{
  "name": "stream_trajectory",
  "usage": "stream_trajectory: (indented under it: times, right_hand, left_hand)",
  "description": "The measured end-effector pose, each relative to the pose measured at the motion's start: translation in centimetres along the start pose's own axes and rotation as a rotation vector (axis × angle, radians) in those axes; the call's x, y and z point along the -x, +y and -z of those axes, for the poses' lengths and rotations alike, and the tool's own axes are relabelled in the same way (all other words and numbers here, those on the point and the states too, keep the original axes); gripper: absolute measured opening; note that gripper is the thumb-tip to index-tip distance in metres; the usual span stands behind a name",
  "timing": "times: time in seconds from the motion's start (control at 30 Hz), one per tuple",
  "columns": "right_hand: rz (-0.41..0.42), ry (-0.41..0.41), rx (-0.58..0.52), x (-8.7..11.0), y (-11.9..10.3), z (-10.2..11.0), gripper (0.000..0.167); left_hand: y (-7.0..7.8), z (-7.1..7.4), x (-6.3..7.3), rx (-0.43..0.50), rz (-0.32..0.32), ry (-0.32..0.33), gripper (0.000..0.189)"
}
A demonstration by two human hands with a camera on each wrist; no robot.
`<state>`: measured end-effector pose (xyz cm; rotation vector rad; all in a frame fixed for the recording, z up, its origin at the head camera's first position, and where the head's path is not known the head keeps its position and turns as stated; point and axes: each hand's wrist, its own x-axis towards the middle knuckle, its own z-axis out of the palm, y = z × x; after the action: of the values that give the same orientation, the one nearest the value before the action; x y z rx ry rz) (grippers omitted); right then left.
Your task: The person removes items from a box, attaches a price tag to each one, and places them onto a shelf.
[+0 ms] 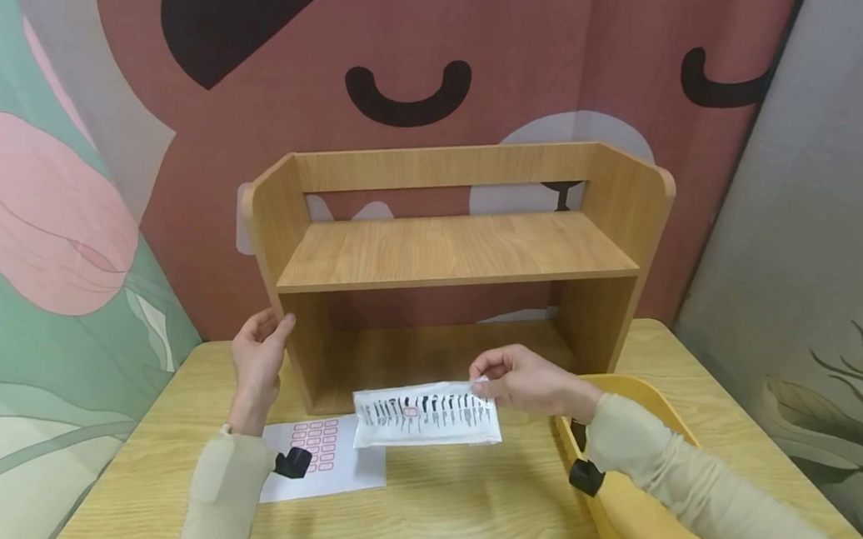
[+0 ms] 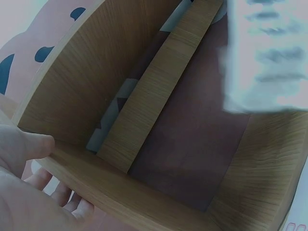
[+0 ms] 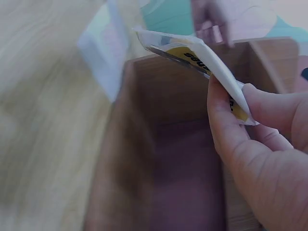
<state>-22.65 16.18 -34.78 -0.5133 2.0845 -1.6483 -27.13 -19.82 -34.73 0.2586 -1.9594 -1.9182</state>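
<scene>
A small two-tier wooden desk shelf (image 1: 463, 242) stands on the table with its open front toward me. My left hand (image 1: 255, 366) grips the front edge of its left side panel, thumb (image 2: 38, 144) on the inner side and fingers outside. A flat plastic packet (image 1: 428, 420) hangs in front of the lower compartment. Its white side with dark printed figures and text faces me; the right wrist view shows yellow with black lettering on the other side. My right hand (image 1: 524, 385) pinches the packet at its upper right corner between thumb and fingers.
A white sheet (image 1: 365, 465) with rows of red outlined boxes lies on the table (image 1: 459, 522) at front left, partly under the packet in the head view. At the right is a yellow plastic basket (image 1: 641, 393), partly hidden by my right sleeve. A patterned curtain (image 1: 419, 18) hangs behind.
</scene>
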Motion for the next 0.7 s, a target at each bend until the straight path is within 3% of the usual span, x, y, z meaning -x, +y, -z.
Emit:
stream_trajectory:
  times: [0.17, 0.43, 0.7]
  right_hand:
    - [0.049, -0.035, -0.049, 0.2, -2.6, 0.6, 0.006]
    - [0.132, -0.039, -0.03, 0.8, -7.1, 1.7, 0.004]
    - [0.223, -0.073, -0.176, 0.3, -11.2, 3.0, 0.014]
  left_hand:
    - [0.0, 0.1, -0.1, 0.01, 0.008, -0.005, 0.049]
    - [0.0, 0.3, -0.1, -0.007, 0.033, 0.01, 0.051]
    - [0.1, 0.2, -0.1, 0.008, 0.016, 0.013, 0.051]
